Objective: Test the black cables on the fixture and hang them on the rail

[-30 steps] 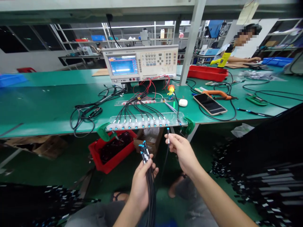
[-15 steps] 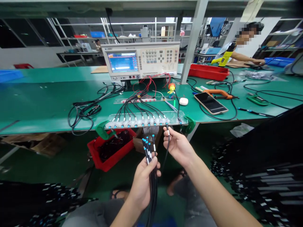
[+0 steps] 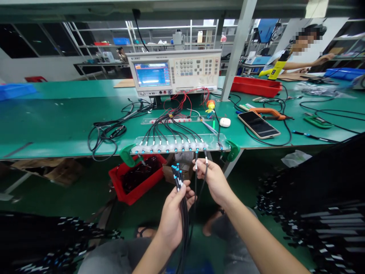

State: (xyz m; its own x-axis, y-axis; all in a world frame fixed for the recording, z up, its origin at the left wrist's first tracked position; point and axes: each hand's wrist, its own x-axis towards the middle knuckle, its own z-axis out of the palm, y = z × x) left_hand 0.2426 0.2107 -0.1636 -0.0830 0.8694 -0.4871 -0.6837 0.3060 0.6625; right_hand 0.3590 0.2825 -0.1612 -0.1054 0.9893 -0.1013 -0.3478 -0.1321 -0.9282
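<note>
My left hand (image 3: 174,213) is wrapped round a bundle of black cables (image 3: 184,228), whose blue-tipped, white-labelled ends stick up above the thumb. Below the bench edge, my right hand (image 3: 212,177) pinches a single black cable (image 3: 196,167) near its blue tip, just under a clear connector strip (image 3: 182,146). Beside it, another black cable (image 3: 206,156) is joined to the strip and hangs past my right fingers. Several thin leads run from the back of the strip toward a bench meter (image 3: 173,72) with a lit blue screen. Green clamps (image 3: 127,155) hold the strip at both ends.
Under the bench stands a red bin (image 3: 137,186) of dark parts, with a cardboard box (image 3: 171,173) beside it. A phone (image 3: 259,124), an orange clamp (image 3: 268,113) and loose cables (image 3: 107,133) lie on the bench. Hanging cables flank both sides. A co-worker (image 3: 302,49) sits across the bench.
One cable has left the left-hand bundle and is now in my right fingers at the strip. The cable held there earlier stays joined to the strip. The co-worker's arm has risen.
</note>
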